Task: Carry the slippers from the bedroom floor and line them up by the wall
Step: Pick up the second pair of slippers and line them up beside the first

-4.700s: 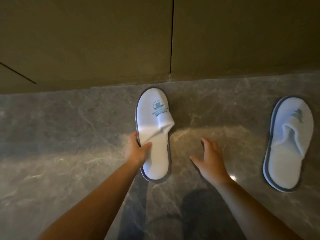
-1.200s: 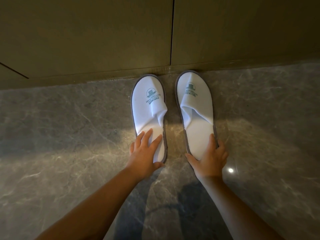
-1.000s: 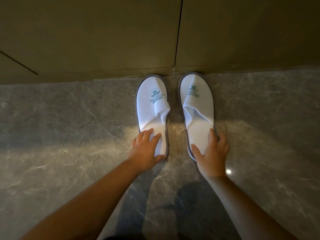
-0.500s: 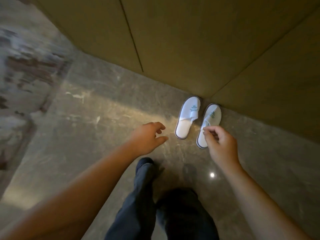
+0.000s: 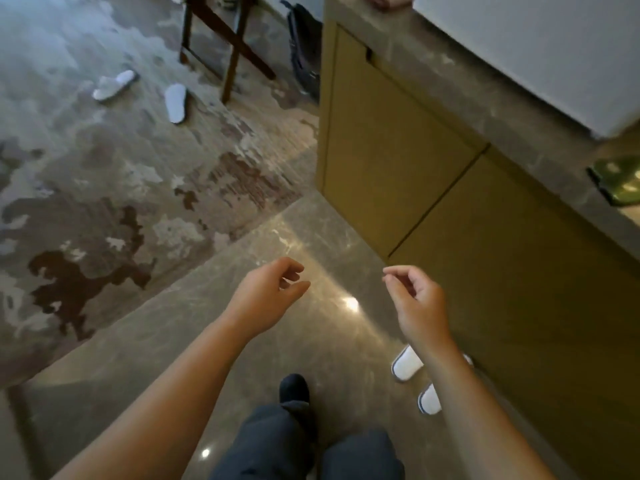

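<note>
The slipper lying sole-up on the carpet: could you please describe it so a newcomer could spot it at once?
Look to the patterned carpet at upper left, near the dark wooden folding stand. Two white slippers lie there; this slipper is the one nearer the stand's leg. Its neighbour shows its strap, while this one shows only a plain flat surface.

Two slippers lie side by side against the cabinet at right. Two more slippers lie apart on the carpet far ahead-left, near a wooden stand.

Two white slippers sit side by side against the cabinet base; two more lie scattered, well apart, on the patterned carpet.
</note>
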A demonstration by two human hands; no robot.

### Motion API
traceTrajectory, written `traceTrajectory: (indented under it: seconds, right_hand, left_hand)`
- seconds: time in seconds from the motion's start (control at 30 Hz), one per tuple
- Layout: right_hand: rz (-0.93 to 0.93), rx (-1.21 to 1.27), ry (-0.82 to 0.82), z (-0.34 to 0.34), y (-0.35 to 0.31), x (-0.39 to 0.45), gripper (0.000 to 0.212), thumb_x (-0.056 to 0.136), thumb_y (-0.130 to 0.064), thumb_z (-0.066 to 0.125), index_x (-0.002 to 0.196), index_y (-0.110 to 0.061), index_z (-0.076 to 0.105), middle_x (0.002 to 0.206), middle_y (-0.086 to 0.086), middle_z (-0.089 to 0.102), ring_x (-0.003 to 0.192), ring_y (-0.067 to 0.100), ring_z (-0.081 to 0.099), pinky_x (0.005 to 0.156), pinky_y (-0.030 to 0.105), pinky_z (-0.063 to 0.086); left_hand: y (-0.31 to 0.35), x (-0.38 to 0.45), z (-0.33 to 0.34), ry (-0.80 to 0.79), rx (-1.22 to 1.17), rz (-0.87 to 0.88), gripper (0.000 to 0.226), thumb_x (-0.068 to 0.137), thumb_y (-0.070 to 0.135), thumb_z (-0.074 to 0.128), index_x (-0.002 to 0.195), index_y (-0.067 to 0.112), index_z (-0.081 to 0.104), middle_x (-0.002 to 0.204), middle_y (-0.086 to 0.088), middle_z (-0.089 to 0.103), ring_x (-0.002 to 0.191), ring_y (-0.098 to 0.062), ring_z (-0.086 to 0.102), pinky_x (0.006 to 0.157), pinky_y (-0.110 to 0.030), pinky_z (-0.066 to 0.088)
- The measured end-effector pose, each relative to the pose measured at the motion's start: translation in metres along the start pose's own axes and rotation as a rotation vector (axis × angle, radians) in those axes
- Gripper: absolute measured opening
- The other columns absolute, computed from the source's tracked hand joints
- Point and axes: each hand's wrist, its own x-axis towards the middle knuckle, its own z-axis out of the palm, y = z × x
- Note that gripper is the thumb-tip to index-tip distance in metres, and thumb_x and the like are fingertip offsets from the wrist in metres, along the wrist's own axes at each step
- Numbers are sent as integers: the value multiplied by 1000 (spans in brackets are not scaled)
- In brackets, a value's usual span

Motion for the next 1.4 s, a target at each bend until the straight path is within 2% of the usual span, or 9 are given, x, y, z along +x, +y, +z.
traceTrajectory:
  seconds: [0.17,0.27,0.4,0.6,0.8,0.9,1.1,1.27,1.4]
  right_hand:
    - [-42,-41,-125,53,-53,26,23,85,-13,53,76,-33,59,74,-13,61,63,-11,56,53,4,42]
    - [-24,-69,-183,78,-71,52,23,86,-14,53,75,-33,58,79,-10,63,77,4,59,63,18,46]
    - [1,-80,-239,120,-89,108,17,87,-18,51,78,-30,60,81,-4,64,76,15,61,65,29,51]
    - [-129,-106,-407,216,-156,241,25,86,-11,51,73,-31,57,75,-6,61,69,8,56,60,19,45]
    - [-314,-175,-681,338,-258,345,20,88,-18,50,77,-35,55,74,-4,61,68,9,56,62,21,48]
    - [-384,-165,-747,408,-298,384,22,87,-19,51,75,-37,55,73,-8,61,67,4,57,59,15,49]
    - [-384,-149,-784,557,-352,462,22,87,-17,51,74,-35,55,73,-8,61,70,6,56,65,19,47]
    - [-312,-189,-751,652,-401,522,23,87,-17,51,73,-35,55,76,-10,62,74,4,58,64,16,45]
    - [-242,-221,-653,699,-426,572,22,86,-16,52,75,-35,56,79,-10,62,78,5,58,64,19,44]
  left_hand:
    - [-18,19,-79,213,-125,-15,28,82,25,58,107,13,58,90,4,57,79,-9,53,72,-21,41]
    - [-24,47,-121,290,-162,8,27,82,26,58,107,15,57,84,13,53,72,1,50,61,-12,38]
    - [-44,97,-172,376,-237,-21,24,82,26,57,106,19,56,81,20,50,76,1,52,61,-13,40]
    - [-90,176,-254,479,-274,-170,23,83,22,57,105,17,57,82,15,53,81,-6,55,65,-11,41]
    - [-148,210,-338,640,-340,-379,19,83,23,57,101,21,56,83,17,55,80,-1,55,63,-14,43]
    - [-185,225,-368,713,-411,-483,18,83,21,57,101,18,57,83,14,57,83,-5,56,66,-17,44]
    - [-275,298,-456,757,-467,-581,17,83,20,58,100,16,59,84,8,60,81,-5,55,67,-23,45]
    - [-330,386,-593,723,-382,-499,20,84,23,56,102,16,58,84,8,58,79,-5,55,63,-16,43]
    - [-351,464,-694,704,-325,-416,21,83,23,57,102,14,58,90,1,60,82,-14,57,69,-25,45]
